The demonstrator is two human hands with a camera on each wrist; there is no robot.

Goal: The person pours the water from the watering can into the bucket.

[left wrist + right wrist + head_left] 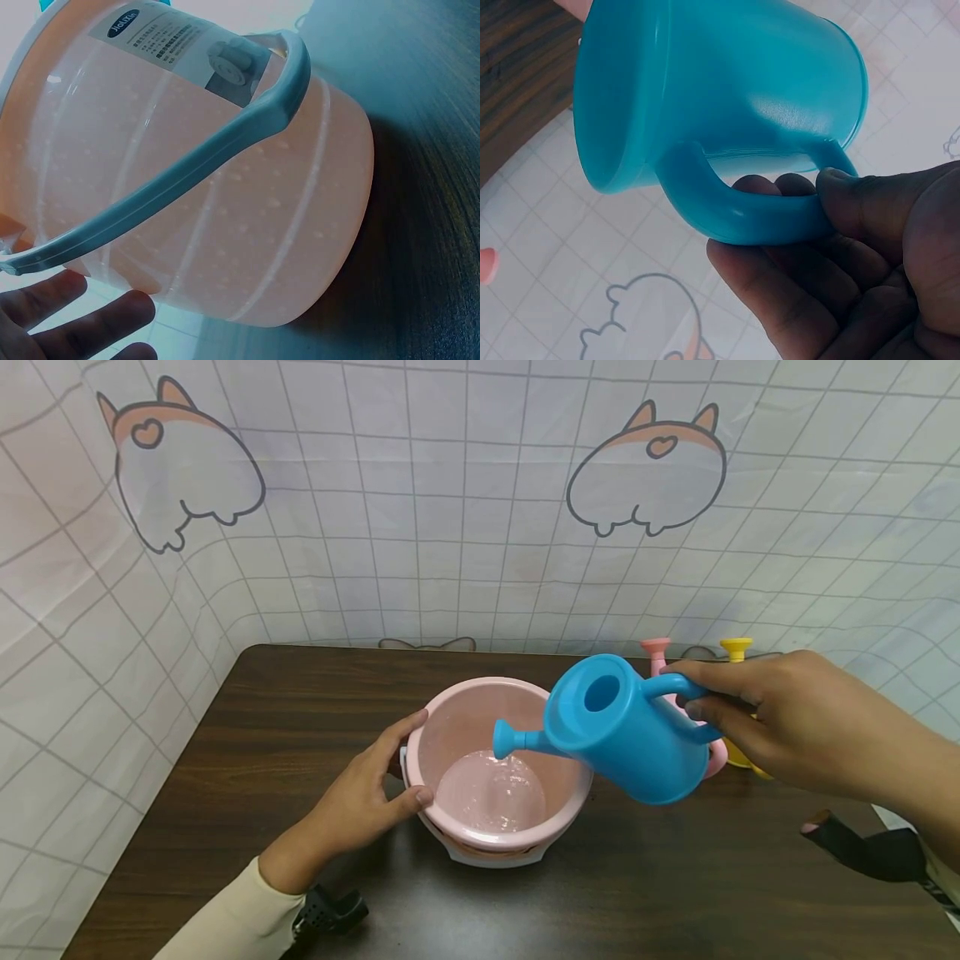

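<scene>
Head view: right hand grips blue watering can by its handle, fingers curled round it; can body just left of that grip, tilted, spout over pink bucket. Left hand rests on bucket rim, fingers spread and loose, not clenched. Water lies in bucket bottom, so some pouring looks done; stream at spout not clear, amount left in can not visible. Can not yet put down. Pink can and yellow can, mostly hidden behind right grip, are in neither hand.
Left wrist view: bucket wall fills most, carrying handle slants above nearly straight left fingers; contact unclear here.
Right wrist view: thumb and fingers close on can handle, can body just beyond grip
</scene>
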